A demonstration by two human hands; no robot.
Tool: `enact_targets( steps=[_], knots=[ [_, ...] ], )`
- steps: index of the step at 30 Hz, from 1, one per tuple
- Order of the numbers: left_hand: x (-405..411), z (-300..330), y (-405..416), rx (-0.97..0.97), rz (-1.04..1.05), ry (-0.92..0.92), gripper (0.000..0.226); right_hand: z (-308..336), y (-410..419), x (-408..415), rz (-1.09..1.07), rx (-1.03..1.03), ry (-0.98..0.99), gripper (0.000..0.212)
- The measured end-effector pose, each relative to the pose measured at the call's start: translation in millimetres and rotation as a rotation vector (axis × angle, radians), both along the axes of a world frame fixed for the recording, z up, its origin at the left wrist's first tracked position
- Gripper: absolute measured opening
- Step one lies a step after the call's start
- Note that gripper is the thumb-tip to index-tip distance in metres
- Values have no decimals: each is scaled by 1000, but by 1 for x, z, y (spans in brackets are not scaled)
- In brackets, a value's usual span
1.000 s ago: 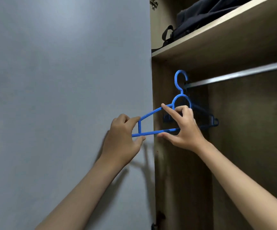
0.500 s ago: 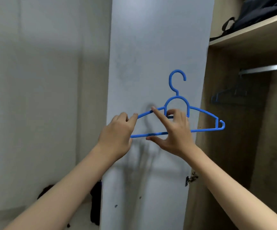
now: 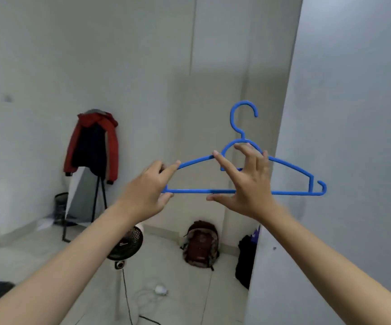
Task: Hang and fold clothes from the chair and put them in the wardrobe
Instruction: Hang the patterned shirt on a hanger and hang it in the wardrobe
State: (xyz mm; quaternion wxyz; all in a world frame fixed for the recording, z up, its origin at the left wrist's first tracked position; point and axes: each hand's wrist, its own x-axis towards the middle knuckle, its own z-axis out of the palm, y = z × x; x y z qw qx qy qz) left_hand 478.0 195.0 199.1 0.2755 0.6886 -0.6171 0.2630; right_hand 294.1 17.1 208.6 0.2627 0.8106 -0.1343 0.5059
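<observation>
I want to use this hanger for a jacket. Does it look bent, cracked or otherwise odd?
Nothing stands out. The blue hanger looks whole, hook upright, bar level, held by the left hand at one end and the right hand at the middle. Motion blur would hide fine cracks.

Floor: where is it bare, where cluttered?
Bare floor shows left of the fan, below the stand with the red jacket. Crowded between fan and door: backpack, black bag, cord.

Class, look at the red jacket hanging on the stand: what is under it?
Under the red jacket show the stand's thin black legs, a mesh bin and pale floor. The stand's top is covered by the jacket.
</observation>
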Motion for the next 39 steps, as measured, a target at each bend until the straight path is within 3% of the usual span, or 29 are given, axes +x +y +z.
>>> enact_targets(
  steps=[8, 22, 31, 39],
  knots=[
    [78, -6, 156, -5, 303, 14, 74, 0, 95, 134, 270, 128, 128, 107],
    [213, -33, 422, 20, 809, 37, 74, -18, 315, 373, 594, 81, 448, 114],
    [277, -58, 508, -18, 972, 119, 74, -37, 404, 477, 701, 72, 502, 110],
    [338, -83, 536, -92, 1072, 228, 66, -64, 423, 571, 744, 111, 530, 118]
  ],
)
